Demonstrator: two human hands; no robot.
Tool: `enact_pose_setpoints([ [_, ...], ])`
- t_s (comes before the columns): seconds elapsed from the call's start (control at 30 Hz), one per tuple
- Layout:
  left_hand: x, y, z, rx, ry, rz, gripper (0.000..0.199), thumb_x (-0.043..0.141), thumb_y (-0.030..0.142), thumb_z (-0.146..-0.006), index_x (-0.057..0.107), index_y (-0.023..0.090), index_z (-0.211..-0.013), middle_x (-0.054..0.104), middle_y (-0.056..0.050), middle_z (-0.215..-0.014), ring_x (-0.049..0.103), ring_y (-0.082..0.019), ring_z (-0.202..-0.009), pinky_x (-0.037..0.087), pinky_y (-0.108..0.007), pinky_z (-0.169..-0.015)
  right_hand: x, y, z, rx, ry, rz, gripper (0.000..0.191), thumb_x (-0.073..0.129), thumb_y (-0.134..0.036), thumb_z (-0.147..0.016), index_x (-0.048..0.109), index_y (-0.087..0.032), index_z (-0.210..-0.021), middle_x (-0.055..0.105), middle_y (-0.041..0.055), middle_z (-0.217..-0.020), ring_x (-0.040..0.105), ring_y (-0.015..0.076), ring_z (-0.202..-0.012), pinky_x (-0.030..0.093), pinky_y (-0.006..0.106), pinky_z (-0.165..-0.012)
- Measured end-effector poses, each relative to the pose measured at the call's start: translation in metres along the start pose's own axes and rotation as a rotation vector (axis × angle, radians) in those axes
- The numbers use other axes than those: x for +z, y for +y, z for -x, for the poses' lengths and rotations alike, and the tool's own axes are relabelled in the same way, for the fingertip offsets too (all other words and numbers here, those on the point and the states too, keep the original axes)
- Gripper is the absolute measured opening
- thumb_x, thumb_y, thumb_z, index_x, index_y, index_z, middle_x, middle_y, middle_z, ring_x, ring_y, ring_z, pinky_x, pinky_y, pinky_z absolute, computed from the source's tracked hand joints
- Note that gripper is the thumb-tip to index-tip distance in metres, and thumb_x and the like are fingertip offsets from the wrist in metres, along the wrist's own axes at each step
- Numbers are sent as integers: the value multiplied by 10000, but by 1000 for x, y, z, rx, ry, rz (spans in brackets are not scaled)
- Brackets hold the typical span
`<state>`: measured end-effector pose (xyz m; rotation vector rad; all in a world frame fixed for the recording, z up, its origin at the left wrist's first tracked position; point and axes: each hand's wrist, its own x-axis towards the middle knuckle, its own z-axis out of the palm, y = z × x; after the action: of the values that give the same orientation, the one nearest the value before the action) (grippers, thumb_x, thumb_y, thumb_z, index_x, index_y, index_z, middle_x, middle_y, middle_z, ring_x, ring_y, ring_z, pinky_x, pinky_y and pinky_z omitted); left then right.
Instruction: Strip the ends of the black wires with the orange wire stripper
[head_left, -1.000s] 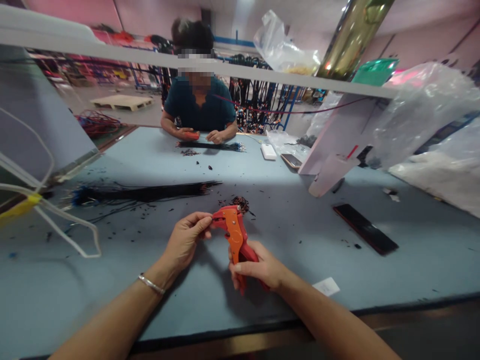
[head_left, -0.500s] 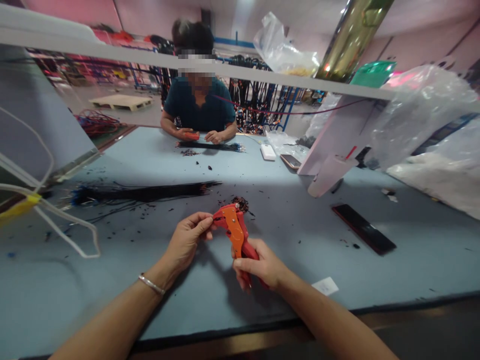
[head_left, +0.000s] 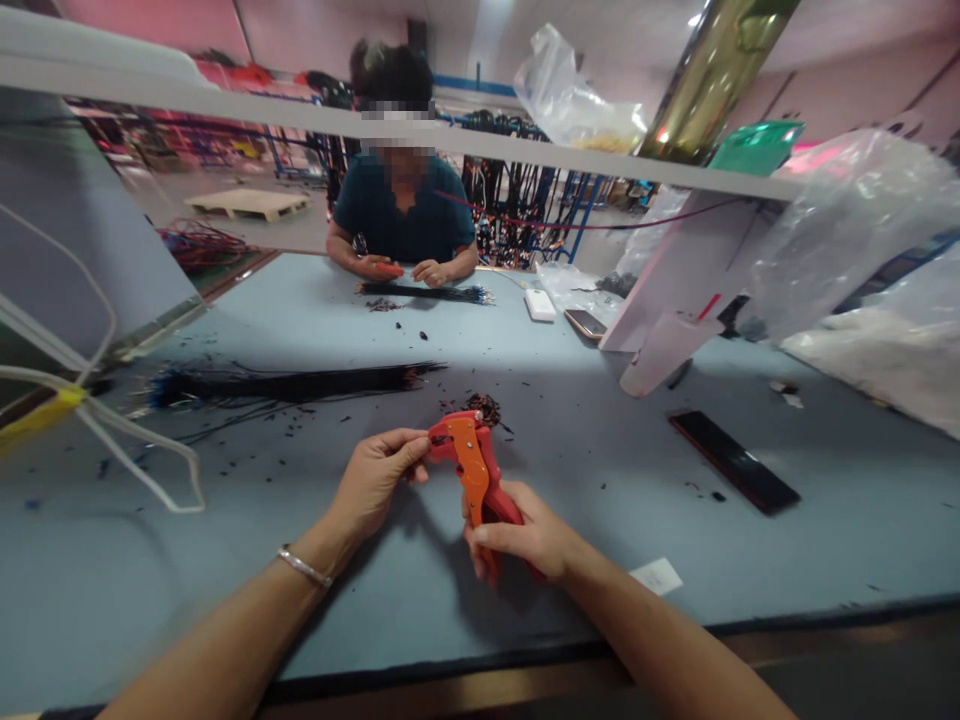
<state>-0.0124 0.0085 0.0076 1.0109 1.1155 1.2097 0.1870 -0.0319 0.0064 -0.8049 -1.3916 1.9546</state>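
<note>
My right hand (head_left: 517, 530) is wrapped round the handles of a red and orange wire stripper (head_left: 472, 460), which is held tilted above the table with its jaws pointing left. Right at the mouth of those jaws, my left hand (head_left: 386, 470) pinches a thin black wire, mostly hidden by the fingers. Behind the tool's head lies a small heap of dark clippings (head_left: 486, 405). A long bundle of black wires (head_left: 300, 385) with blue ends stretches across the table to the left, beyond my left hand.
A co-worker (head_left: 405, 215) sits opposite, holding a red tool over another wire bundle (head_left: 427, 292). To the right lie a black phone (head_left: 735, 460) and a white paper slip (head_left: 658, 577). White cables (head_left: 165, 480) hang at left. A shelf rail (head_left: 480, 140) crosses above the table.
The view has shifted slightly, so most things sit a little further right. Both hands keep their places on the wire stripper and at its jaws; its handles look little changed.
</note>
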Motion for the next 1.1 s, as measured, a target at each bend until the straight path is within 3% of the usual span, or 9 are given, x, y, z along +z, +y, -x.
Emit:
enact_pose_setpoints([
  [0.2,1,0,2,58,-45,-29,278,755,421,-713,687,156,-757,649,4,-620,507,-87,-467,381,-209,-509,-3,2,0,4,-46,-47,354,735,-406,-722,520,-147,-835,599,3,-620,562,117,-484,472,228,-465],
  [0.57,2,-2,2,40,-79,31,259,676,424,-804,588,180,-808,558,53,-620,462,-66,-470,347,-196,-494,-5,6,0,-24,-78,-147,384,758,-380,-716,528,-136,-904,616,22,-713,624,148,-559,516,252,-483],
  [1.1,0,1,2,37,-79,-70,320,682,464,-781,584,161,-813,579,37,-632,467,-72,-490,352,-200,-509,-5,6,-1,-26,-70,-146,375,753,-382,-721,532,-135,-897,615,21,-702,622,144,-556,518,240,-482],
])
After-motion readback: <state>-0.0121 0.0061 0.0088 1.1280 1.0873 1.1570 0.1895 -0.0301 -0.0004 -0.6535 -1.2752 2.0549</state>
